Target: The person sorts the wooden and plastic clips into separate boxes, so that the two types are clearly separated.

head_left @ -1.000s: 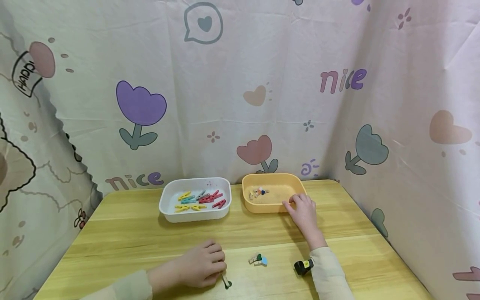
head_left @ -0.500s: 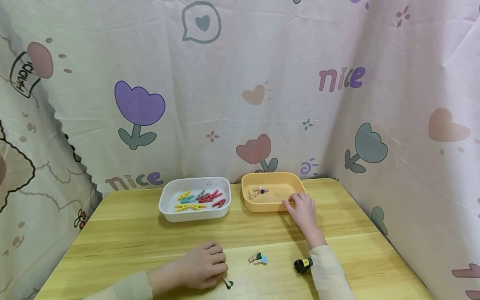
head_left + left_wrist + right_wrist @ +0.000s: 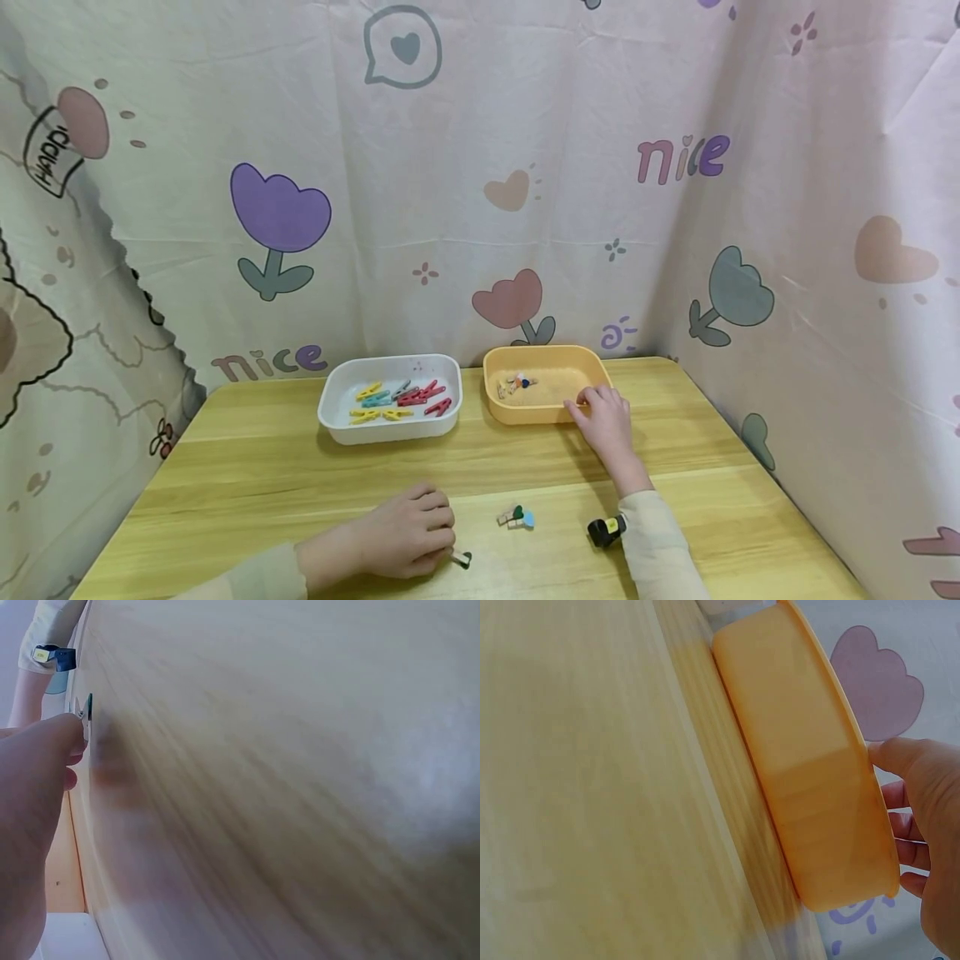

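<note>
Left grip [image 3: 405,533]: curled fingers pinching a small clip [image 3: 461,559] on the worktop [image 3: 247,483].
Right grip [image 3: 603,421]: holding the orange tray [image 3: 547,412] by its rim.

Bright even light; wrist views blurred close-up.

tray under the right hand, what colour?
Orange tray, the right hand on its rim; clearest in the right wrist view.
</note>
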Available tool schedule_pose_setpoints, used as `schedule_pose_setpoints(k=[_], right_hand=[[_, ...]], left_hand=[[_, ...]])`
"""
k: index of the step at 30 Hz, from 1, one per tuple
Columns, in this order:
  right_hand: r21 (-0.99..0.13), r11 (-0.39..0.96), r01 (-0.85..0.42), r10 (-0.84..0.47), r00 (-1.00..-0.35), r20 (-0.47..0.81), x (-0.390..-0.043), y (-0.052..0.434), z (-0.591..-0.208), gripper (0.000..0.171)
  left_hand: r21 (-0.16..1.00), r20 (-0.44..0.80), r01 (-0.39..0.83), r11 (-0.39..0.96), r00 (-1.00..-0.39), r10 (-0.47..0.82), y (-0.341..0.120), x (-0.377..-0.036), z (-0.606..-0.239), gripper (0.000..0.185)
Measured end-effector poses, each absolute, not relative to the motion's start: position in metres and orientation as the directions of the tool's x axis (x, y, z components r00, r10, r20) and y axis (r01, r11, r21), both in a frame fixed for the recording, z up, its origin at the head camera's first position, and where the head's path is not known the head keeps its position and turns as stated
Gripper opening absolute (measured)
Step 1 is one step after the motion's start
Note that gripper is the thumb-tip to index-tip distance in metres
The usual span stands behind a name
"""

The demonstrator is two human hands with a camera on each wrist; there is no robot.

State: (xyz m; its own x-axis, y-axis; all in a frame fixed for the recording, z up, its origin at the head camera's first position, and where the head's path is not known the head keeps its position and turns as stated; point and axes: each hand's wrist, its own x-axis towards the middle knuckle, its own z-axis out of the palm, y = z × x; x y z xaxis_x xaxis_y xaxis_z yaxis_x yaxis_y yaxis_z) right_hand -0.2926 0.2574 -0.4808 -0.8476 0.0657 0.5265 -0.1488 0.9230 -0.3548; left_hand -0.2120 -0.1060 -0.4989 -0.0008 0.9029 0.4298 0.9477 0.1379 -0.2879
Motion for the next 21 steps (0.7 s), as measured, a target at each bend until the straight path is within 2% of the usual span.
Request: schedule_pose_setpoints(k=[17,21], right_hand=[[-0.354,0.922,-0.158,0.065,-0.838,0.542,-0.293,0.256,-0.481,0.026],[-0.362,0.919,-0.156,0.069,-0.839,0.539,-0.292,0.256,-0.482,0.026]], left_hand=[[-0.277,0.453,0.939,0.204,-0.060,0.890,-0.097,-0.222,-0.491,0.009],[-0.319,0.458,0.923,0.216,-0.050,0.888,-0.093,-0.228,-0.486,0.008]])
